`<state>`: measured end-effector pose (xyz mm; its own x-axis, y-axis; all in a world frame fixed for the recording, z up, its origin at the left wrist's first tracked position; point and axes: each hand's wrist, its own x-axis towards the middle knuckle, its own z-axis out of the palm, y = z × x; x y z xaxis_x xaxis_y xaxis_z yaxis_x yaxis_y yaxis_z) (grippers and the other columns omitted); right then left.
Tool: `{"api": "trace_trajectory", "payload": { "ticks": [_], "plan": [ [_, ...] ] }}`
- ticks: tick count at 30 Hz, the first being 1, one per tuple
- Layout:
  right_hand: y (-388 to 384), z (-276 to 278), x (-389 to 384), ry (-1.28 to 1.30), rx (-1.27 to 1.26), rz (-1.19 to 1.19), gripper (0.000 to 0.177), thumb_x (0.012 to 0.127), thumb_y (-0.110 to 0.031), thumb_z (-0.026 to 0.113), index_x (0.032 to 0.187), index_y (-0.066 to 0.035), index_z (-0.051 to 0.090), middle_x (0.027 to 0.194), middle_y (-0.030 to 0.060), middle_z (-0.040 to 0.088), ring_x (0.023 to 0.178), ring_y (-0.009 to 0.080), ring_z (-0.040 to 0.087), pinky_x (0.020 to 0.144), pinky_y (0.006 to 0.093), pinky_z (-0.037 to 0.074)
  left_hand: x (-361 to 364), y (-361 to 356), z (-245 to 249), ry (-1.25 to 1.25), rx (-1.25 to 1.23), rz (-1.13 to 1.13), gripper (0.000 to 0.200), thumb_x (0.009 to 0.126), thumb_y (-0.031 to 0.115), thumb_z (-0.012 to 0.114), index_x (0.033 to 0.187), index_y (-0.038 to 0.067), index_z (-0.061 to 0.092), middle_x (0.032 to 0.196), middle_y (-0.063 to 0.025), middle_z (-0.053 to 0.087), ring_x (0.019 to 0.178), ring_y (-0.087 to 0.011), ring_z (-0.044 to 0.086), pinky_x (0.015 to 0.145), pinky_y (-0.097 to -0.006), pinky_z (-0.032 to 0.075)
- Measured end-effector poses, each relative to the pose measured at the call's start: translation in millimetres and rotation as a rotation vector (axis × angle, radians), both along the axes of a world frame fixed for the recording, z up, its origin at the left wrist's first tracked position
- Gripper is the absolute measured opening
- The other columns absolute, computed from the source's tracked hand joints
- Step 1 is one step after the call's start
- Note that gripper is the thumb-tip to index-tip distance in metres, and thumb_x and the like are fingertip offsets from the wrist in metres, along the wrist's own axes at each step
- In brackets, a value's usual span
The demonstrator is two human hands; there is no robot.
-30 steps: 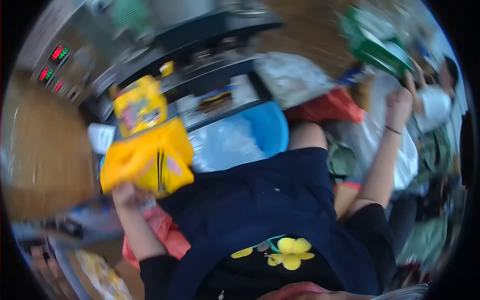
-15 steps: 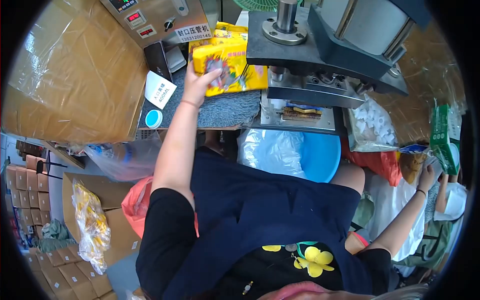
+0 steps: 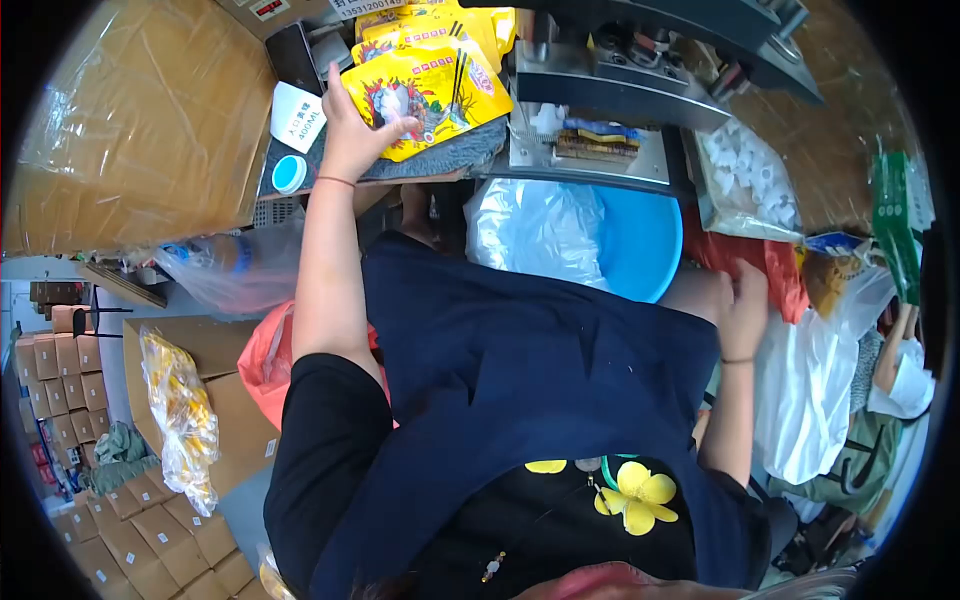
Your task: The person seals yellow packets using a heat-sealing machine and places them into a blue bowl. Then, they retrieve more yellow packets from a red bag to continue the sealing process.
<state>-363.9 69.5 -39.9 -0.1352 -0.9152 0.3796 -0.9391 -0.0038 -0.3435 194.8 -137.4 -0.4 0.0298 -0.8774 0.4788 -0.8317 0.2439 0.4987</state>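
Note:
My left hand (image 3: 357,130) grips the lower left edge of a yellow printed pouch (image 3: 430,95), thumb on its face and the index finger along its edge. More yellow pouches (image 3: 480,28) lie stacked right behind it on the grey cloth (image 3: 455,158). To the left of that hand are a white handwritten label (image 3: 297,116) and a small round tub with a blue top (image 3: 289,174). My right hand (image 3: 742,305) is raised over my thigh beside a red plastic bag (image 3: 785,270), thumb apart from the fingers, nothing visible in it.
A dark press machine (image 3: 620,85) overhangs the worktop. Below it stands a blue basin (image 3: 645,245) with a clear plastic bag (image 3: 535,225). White plastic pieces (image 3: 750,165) fill a box at right. A large cardboard box (image 3: 140,130) borders the left. At far right another person's arm shows.
My right hand has come from the bags at far right in toward my thigh. My left hand has shifted left with the pouch, which now lies flatter. The view has tilted lower.

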Motion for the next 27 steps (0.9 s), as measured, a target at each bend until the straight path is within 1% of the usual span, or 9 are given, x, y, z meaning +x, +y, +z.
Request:
{"api": "trace_trajectory", "payload": {
  "ticks": [4,6,11,15,17,20,23,25,27],
  "plan": [
    [-24,-118,-10,-0.124,0.31,-0.038,0.074,0.095,-0.048,0.06,0.141,0.007,0.045,0.125,0.0334,0.06,0.111,0.0459,0.062,0.094,0.0479,0.05,-13,21,-20,-0.028,-0.049,-0.067,0.134,0.064,0.038,0.094,0.155,0.002,0.003,0.146,-0.0293,0.029,0.137,-0.0456,0.036,0.115,-0.0485,0.034],
    [-32,-157,1,-0.457,0.421,-0.044,0.081,0.094,-0.044,0.065,0.146,0.011,0.036,0.129,0.0346,0.058,0.117,0.0459,0.061,0.1,0.0461,0.049,-8,10,-18,-0.015,-0.031,-0.125,0.132,0.068,0.038,0.093,0.156,0.001,0.002,0.147,-0.0289,0.027,0.14,-0.043,0.032,0.118,-0.0472,0.03],
    [-20,-173,33,-0.313,0.297,-0.06,0.086,0.09,-0.032,0.072,0.15,0.009,0.027,0.126,0.0328,0.06,0.122,0.0477,0.056,0.103,0.0463,0.046,3,-14,-10,-0.116,0.041,-0.131,0.136,0.068,0.045,0.092,0.158,0.005,-0.002,0.152,-0.0307,0.024,0.141,-0.0454,0.031,0.12,-0.0481,0.029],
    [20,-98,60,0.05,0.111,0.082,0.077,0.084,-0.027,0.075,0.144,0.006,0.039,0.116,0.0256,0.064,0.118,0.0482,0.056,0.099,0.0474,0.048,-33,55,-12,-0.222,-0.406,0.239,0.098,0.083,0.041,0.08,0.154,0.004,0.025,0.142,-0.0267,0.039,0.13,-0.041,0.044,0.105,-0.0498,0.041],
    [41,-87,65,0.082,0.195,0.475,0.054,0.085,-0.027,0.072,0.129,0.001,0.056,0.107,0.0204,0.066,0.108,0.0452,0.06,0.093,0.047,0.05,-53,99,-41,-0.058,-0.526,0.204,0.051,0.093,0.027,0.068,0.133,0.0,0.052,0.128,-0.0218,0.053,0.122,-0.0395,0.051,0.099,-0.0505,0.043],
    [63,-121,80,-0.575,0.589,0.847,0.032,0.092,-0.03,0.055,0.103,-0.004,0.07,0.107,0.0233,0.07,0.097,0.0393,0.068,0.084,0.0457,0.053,-62,141,-94,0.028,0.042,0.117,0.025,0.099,0.021,0.052,0.098,-0.001,0.064,0.092,-0.0187,0.062,0.098,-0.04,0.06,0.09,-0.047,0.047],
    [32,-145,83,-0.16,1.15,0.934,0.03,0.096,-0.023,0.055,0.112,-0.002,0.07,0.118,0.021,0.07,0.105,0.0366,0.067,0.089,0.0428,0.052,-75,145,-220,0.048,0.457,-0.021,0.037,0.103,0.026,0.045,0.097,-0.002,0.068,0.084,-0.0183,0.066,0.086,-0.0348,0.065,0.079,-0.0424,0.05],
    [21,-152,88,-0.047,1.322,0.968,0.029,0.096,-0.023,0.056,0.111,-0.002,0.07,0.116,0.0204,0.07,0.103,0.035,0.067,0.088,0.0417,0.052,-105,155,-234,0.7,0.8,0.201,0.039,0.104,0.029,0.046,0.103,-0.002,0.07,0.087,-0.0143,0.071,0.082,-0.0279,0.068,0.074,-0.0408,0.052],
    [13,-155,92,-0.013,1.404,0.998,0.028,0.096,-0.022,0.057,0.11,-0.002,0.07,0.114,0.0199,0.07,0.102,0.0335,0.067,0.087,0.0405,0.052,-122,160,-195,0.719,0.89,0.288,0.033,0.102,0.026,0.053,0.102,0.0,0.073,0.081,-0.0089,0.071,0.074,-0.0213,0.069,0.068,-0.0376,0.053]
  ]
}}
